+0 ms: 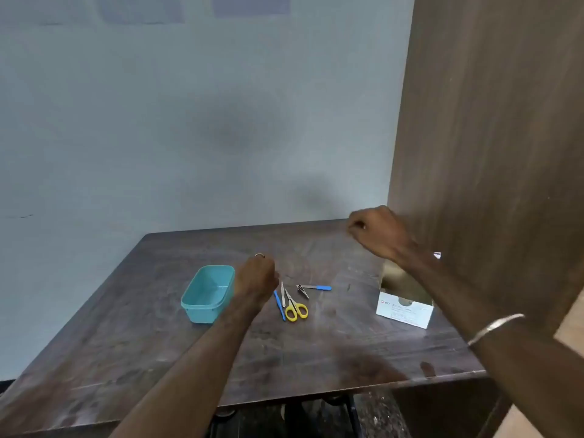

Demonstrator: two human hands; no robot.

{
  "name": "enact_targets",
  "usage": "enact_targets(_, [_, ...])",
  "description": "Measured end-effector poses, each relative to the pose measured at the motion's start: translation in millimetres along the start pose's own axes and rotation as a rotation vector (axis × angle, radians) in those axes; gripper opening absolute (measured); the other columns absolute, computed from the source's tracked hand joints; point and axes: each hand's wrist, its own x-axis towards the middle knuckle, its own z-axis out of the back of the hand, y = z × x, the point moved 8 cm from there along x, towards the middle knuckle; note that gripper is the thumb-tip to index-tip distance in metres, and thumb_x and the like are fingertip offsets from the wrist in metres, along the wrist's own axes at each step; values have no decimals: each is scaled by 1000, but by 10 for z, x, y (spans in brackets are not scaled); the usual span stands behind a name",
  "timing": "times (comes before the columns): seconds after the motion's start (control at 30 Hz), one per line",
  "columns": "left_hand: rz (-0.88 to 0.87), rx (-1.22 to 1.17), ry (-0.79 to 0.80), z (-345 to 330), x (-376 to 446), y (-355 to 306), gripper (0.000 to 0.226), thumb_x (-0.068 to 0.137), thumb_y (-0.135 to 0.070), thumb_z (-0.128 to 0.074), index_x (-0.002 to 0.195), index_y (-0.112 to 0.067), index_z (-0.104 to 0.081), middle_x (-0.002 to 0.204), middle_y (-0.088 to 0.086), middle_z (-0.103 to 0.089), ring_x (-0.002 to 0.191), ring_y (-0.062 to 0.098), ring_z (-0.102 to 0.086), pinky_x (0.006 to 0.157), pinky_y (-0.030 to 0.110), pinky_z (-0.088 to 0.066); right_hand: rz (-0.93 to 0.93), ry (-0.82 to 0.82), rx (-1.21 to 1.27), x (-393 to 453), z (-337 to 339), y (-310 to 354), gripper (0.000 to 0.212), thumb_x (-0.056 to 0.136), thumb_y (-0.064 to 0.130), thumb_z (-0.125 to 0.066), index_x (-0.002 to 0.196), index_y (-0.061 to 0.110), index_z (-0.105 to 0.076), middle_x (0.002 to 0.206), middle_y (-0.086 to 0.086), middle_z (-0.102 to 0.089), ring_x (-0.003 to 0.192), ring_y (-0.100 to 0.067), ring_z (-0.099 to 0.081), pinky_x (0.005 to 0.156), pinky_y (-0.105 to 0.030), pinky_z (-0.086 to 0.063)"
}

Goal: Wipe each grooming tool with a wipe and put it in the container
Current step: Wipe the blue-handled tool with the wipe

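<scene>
Tools (pixel 292 300) unwiped on bench (pixel 316 358), just right of my left fingers (pixel 256 275); container (pixel 208 294) left. Both hands' fingers curled, holding nothing visible. Right hand (pixel 376 230) above wipe box (pixel 406 306). Next: draw wipe.

Dim, soft indoor light, slightly blurred view

Soft shadows fell on the wall (pixel 221 128) and across the desk (pixel 316 358); the right hand (pixel 376 232) was motion-blurred, and wide-angle distortion bent the frame's edges.
</scene>
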Motion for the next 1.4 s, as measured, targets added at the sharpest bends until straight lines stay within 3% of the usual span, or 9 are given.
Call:
enact_targets(0.1, [83, -14, 91, -128, -51, 63, 21, 89, -10, -56, 103, 1, -67, 109, 20, -69, 101, 37, -65, 75, 36, -47, -70, 314, 0, -103, -148, -300, 26, 80, 15, -48, 71, 15, -73, 64, 2, -74, 63, -18, -73, 67, -34, -60])
enact_targets(0.27, [170, -137, 141, -343, -79, 173, 16, 85, -10, -61, 92, 2, -69, 97, 19, -72, 91, 32, -67, 71, 34, -49, -166, 662, -237, -392, -486, -727, 21, 85, 10, -55, 80, 12, -75, 73, 1, -73, 74, -20, -72, 75, -33, -58])
enact_targets(0.37, [222, -224, 145, -411, -76, 228, 17, 82, -15, -65, 89, -1, -71, 93, 16, -72, 87, 28, -68, 68, 32, -48, -141, 612, -401, -423, -616, -878, 17, 87, 23, -63, 100, 19, -74, 97, -4, -72, 93, -24, -70, 84, -34, -57])
enact_targets(0.47, [255, -286, 191, -511, -92, 267, 24, 82, -25, -71, 86, -2, -71, 91, 16, -72, 86, 28, -68, 64, 30, -44, -58, 571, -430, -456, -695, -834, 23, 86, 13, -60, 104, 13, -75, 111, -12, -71, 94, -29, -68, 79, -31, -53])
enact_targets(0.63, [303, -369, 215, -608, -115, 320, 35, 78, -34, -76, 78, 1, -70, 87, 20, -72, 83, 30, -70, 58, 31, -43, -70, 739, -577, -566, -865, -896, 44, 75, -4, -70, 116, 11, -69, 122, -7, -66, 105, -26, -63, 72, -25, -39])
enact_targets(0.83, [338, -414, 261, -667, -69, 372, 34, 76, -34, -79, 76, 0, -71, 76, 18, -72, 64, 28, -66, 59, 34, -54, -138, 791, -518, -581, -996, -1099, 39, 74, -3, -63, 112, 4, -69, 101, -7, -66, 81, -19, -56, 46, -23, -30])
enact_targets(0.97, [335, -463, 275, -711, -46, 388, 30, 79, -30, -77, 76, 0, -73, 72, 15, -71, 62, 26, -66, 66, 35, -58, -142, 799, -516, -588, -1026, -1156, 31, 71, -3, -62, 101, 5, -70, 82, -2, -61, 55, -8, -45, 42, -23, -26])
enact_targets(1.2, [383, -607, 364, -766, 2, 433, 16, 83, -14, -62, 88, -1, -70, 67, 9, -69, 62, 27, -71, 62, 37, -63, -140, 768, -531, -597, -976, -1117, 37, 78, 0, -62, 112, 11, -67, 76, 6, -50, 70, -16, -52, 43, -20, -25])
enact_targets(1.4, [351, -552, 339, -794, 60, 397, 26, 78, -29, -68, 74, -4, -73, 61, 10, -69, 60, 27, -72, 63, 37, -62, -190, 741, -454, -562, -986, -1154, 25, 88, 0, -57, 104, 18, -66, 64, 8, -47, 52, -3, -43, 36, -12, -30])
